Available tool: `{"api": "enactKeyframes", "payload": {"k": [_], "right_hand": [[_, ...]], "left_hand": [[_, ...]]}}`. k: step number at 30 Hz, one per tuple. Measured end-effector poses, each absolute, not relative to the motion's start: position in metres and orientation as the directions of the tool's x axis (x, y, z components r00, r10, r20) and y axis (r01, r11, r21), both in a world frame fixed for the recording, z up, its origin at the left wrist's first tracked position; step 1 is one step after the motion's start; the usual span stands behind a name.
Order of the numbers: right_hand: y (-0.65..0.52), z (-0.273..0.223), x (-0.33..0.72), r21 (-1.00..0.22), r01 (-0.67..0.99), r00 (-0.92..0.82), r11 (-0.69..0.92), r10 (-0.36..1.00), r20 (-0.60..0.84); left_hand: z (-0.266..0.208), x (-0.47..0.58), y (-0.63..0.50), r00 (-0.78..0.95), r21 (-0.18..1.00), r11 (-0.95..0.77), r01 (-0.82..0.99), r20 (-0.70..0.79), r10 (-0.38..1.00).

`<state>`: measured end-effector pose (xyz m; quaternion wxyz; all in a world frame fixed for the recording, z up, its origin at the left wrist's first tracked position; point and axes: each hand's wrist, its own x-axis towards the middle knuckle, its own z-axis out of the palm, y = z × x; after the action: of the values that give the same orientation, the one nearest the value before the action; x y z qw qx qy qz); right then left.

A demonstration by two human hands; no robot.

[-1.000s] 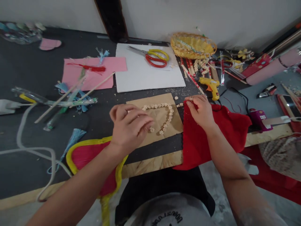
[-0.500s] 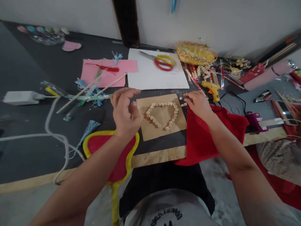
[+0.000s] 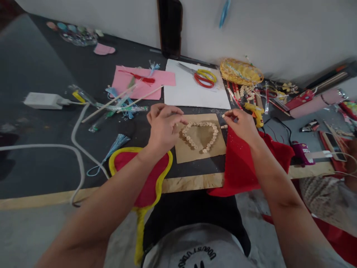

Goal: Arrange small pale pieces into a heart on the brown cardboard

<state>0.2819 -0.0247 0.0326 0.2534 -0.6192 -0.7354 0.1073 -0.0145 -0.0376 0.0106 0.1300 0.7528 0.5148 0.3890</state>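
Scissors (image 3: 205, 78) with one yellow and one red handle lie on a white board (image 3: 192, 97), whose left edge is overlapped by a sheet of pink paper (image 3: 167, 78) bearing a red tassel (image 3: 143, 79). A yellow woven basket (image 3: 241, 71) sits near the wall (image 3: 273, 37). At left, a white adapter (image 3: 43, 101) rests on the dark tabletop (image 3: 75, 67); a blue tassel (image 3: 116, 146) lies nearer the front. At far right, a pink bottle (image 3: 312, 104) lies on its side (its metallic end points rightward), behind a purple device (image 3: 301, 152).
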Motion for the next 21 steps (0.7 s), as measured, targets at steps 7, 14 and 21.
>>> {"api": "enactKeyframes", "payload": {"k": [7,14,21], "right_hand": [[-0.069,0.045,0.221,-0.583,0.688,-0.407,0.432,0.895,0.184],[-0.064,0.036,0.197,-0.515,0.756,-0.462,0.405,0.886,0.018],[-0.062,0.035,0.193,-0.495,0.785,-0.446,0.372,0.894,-0.035]], "left_hand": [[0.010,-0.019,-0.034,0.225,0.510,-0.406,0.759,0.379,0.898],[0.012,-0.029,-0.039,0.382,0.430,-0.464,0.775,0.267,0.885],[0.013,-0.022,-0.042,0.410,0.396,-0.447,0.802,0.178,0.894]]}}
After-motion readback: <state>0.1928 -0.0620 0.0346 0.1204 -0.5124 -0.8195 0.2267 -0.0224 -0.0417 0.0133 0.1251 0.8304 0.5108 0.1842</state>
